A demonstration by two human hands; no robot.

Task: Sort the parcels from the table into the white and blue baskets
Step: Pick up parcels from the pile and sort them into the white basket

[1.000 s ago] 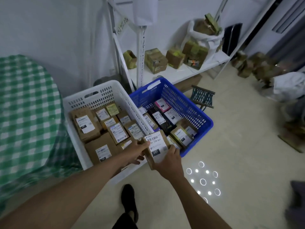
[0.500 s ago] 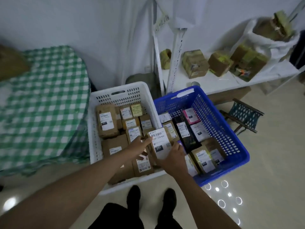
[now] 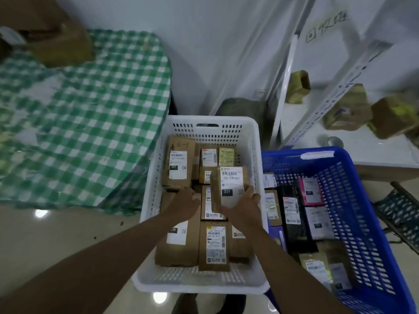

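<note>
step: place labelled parcel [image 3: 230, 185] in white basket [image 3: 213, 123] | right hand [image 3: 243, 207] fingers grip its lower edge | left hand [image 3: 183, 203] relaxed, empty beside it | advice: lower flat onto boxes beyond the fingers before letting go

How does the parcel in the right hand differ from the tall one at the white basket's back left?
The held parcel sits tilted above the others, gripped by the right hand; the back-left parcel rests in the white basket, untouched. The latter bears handwriting above its label. Both are brown with white "231" labels.
</note>
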